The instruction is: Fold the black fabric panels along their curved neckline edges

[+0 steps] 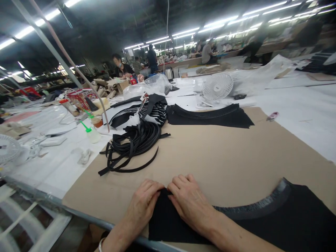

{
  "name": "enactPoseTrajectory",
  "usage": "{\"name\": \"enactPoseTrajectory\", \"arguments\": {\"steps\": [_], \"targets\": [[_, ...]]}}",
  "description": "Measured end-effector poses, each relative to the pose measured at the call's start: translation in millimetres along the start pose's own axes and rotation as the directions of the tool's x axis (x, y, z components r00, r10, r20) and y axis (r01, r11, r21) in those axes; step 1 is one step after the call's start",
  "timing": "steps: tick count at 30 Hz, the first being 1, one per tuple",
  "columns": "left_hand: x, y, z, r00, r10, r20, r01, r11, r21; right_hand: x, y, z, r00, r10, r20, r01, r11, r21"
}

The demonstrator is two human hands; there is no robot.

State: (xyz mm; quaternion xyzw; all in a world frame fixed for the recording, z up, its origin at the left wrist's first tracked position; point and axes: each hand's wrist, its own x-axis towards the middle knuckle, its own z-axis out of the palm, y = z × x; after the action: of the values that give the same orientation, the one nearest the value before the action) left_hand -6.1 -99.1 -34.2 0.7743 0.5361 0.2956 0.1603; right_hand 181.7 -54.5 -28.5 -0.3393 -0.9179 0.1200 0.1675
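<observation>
A piece of black fabric (288, 217) lies on the brown cardboard sheet (217, 150) at the near edge of the table. Along its upper curved edge runs a grey band. My left hand (143, 206) and my right hand (189, 203) rest side by side on the fabric's upper left corner. Their fingers are curled and pressed down on the cloth's edge, fingertips nearly touching each other.
A tangle of black strips (131, 147) lies farther back, with striped and black cloth pieces (210, 117) behind it. A small white fan (217, 87), squeeze bottles (91, 133) and plastic bags stand beyond. A metal rail (52, 203) edges the table. Other people work in the background.
</observation>
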Motion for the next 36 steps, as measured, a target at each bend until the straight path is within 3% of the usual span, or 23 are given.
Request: {"name": "enactPoseTrajectory", "arguments": {"steps": [7, 12, 21, 30, 36], "targets": [[-6.2, 3.7, -2.3, 0.996, 0.076, -0.04, -0.073, 0.994, 0.082, 7.1, -3.5, 2.3, 0.992, -0.121, 0.018, 0.123, 0.975, -0.187], [-15.6, 1.6, -0.9, 0.993, 0.115, 0.014, -0.116, 0.984, 0.137, 11.6, -10.6, 3.8, 0.993, -0.112, 0.044, 0.12, 0.955, -0.27], [-27.7, 1.0, 1.6, 0.994, 0.111, 0.017, -0.112, 0.965, 0.236, 13.4, -20.4, 7.6, 0.963, -0.265, 0.037, 0.249, 0.838, -0.486], [-33.1, -1.5, 1.7, 0.994, 0.11, 0.02, -0.111, 0.949, 0.296, 13.3, -5.2, 12.0, 0.978, -0.206, -0.037, 0.187, 0.937, -0.295], [-34.2, -2.7, 4.0, 0.992, 0.126, 0.02, -0.126, 0.94, 0.318, 9.7, 3.9, 3.6, 0.99, -0.132, -0.057, 0.124, 0.983, -0.138]]}}
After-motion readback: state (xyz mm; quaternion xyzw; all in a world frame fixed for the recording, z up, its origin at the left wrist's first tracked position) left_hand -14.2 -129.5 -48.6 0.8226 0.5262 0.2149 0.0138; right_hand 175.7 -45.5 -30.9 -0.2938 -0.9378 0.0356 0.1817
